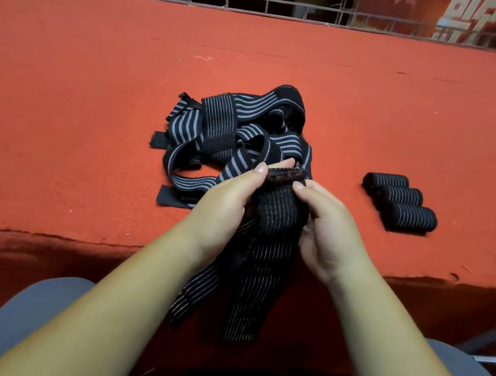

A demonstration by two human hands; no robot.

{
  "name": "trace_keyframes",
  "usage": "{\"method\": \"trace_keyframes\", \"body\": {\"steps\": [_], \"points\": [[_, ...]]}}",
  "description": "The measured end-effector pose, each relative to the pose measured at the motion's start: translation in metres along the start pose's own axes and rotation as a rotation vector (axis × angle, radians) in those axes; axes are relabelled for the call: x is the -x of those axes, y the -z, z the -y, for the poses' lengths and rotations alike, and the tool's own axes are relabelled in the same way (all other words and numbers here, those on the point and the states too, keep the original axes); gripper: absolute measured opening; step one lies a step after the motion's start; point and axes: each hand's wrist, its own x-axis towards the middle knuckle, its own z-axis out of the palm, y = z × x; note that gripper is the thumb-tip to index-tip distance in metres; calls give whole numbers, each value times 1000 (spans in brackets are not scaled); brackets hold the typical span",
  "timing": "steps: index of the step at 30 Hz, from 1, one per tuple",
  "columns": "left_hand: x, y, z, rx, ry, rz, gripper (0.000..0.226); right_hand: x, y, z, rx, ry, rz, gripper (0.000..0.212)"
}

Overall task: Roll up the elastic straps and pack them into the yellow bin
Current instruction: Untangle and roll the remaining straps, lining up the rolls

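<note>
My left hand (224, 203) and right hand (327, 229) pinch the strap (276, 225) by its far end, lying left-right between them; its length hangs near, toward me.

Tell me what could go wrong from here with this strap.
1. The strap hangs off the table, seemingly twisted below the left hand and right hand, so the roll may wind crooked or loose.
2. Its rough end is close to the pile; it could snag another strap.
3. No bin is in view; the three rolls lie loose and might unwind.
</note>
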Motion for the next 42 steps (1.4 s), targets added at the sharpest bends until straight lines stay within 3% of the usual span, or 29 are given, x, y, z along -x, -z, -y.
{"method": "trace_keyframes", "body": {"steps": [5,9,12,19,23,25,32,39,42], "points": [[1,0,3,53,19,34,46,-3,-2,-2,-27,-10,-16,22],[-5,-7,-7,-70,65,6,46,-6,-5,-4,-39,-2,-16,20],[4,-2,0,-108,-27,30,47,-7,-7,-5,-35,-9,-12,22],[8,-2,-2,-272,-116,-142,32,-5,-14,-7,-3,-26,-49,13],[13,-3,-13,-241,-152,-174,32,-5,-15,-11,39,-20,-73,52],[14,-4,-19,-170,-161,-171,34,-4,-16,-12,76,-28,-19,60],[23,-8,-36,165,-123,-136,46,13,-19,-12,155,-75,218,42],[28,8,-48,139,-106,-106,64,32,-15,-3,300,-197,359,33],[25,15,-48,123,-114,-149,65,36,-16,-6,268,-293,430,39]]}}
